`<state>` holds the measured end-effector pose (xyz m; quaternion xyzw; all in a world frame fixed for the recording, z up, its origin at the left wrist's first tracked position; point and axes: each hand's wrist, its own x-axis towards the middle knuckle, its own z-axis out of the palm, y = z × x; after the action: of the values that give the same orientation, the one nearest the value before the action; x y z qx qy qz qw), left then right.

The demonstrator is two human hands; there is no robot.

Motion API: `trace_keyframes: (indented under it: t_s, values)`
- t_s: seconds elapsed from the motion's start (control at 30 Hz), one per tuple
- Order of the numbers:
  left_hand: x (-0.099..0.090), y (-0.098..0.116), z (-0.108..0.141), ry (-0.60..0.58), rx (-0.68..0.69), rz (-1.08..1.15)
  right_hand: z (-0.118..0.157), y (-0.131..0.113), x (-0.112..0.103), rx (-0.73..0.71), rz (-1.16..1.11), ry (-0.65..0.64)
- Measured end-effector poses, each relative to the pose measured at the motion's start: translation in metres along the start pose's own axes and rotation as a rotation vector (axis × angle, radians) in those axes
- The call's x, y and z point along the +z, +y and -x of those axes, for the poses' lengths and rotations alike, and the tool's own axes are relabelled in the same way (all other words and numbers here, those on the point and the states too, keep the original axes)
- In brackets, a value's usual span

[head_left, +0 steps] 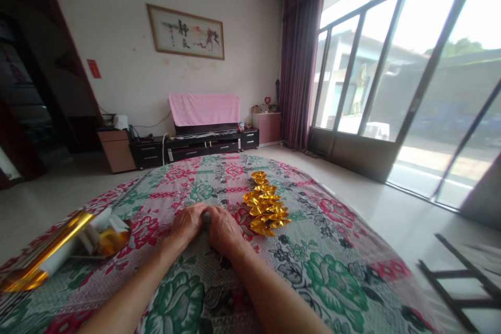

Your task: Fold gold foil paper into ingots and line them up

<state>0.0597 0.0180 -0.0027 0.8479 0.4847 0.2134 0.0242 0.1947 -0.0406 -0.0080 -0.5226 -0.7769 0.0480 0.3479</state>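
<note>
Gold foil pieces (268,206): right of the surface's (332,282) centre, lined toward its far edge | likely light, thin, easily creased; pinch gently near the base | left hand (191,219), right hand (224,225): fingers curled, nearly meeting; grip's opening and contents hidden

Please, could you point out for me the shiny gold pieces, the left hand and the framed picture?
Shiny gold pieces (269,205): head view, middle of their row.
Left hand (190,221): head view, back of the hand.
Framed picture (188,32): head view, inside the frame, near the centre.
</note>
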Motion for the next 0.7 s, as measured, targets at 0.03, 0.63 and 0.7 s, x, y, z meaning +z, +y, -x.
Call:
trace_keyframes:
  t_s: [0.03, 0.63, 0.7]
  values:
    - [-0.003, -0.003, 0.006, -0.026, 0.036, -0.003, 0.0, 0.001, 0.001, 0.001, 0.024, -0.021]
    - [-0.033, -0.036, 0.071, 0.563, -0.147, 0.048, -0.006, -0.014, -0.006, 0.079, 0.129, -0.105]
    - [-0.039, -0.036, 0.072, 0.649, -0.172, 0.053, -0.009, -0.017, -0.001, 0.149, 0.185, -0.105]
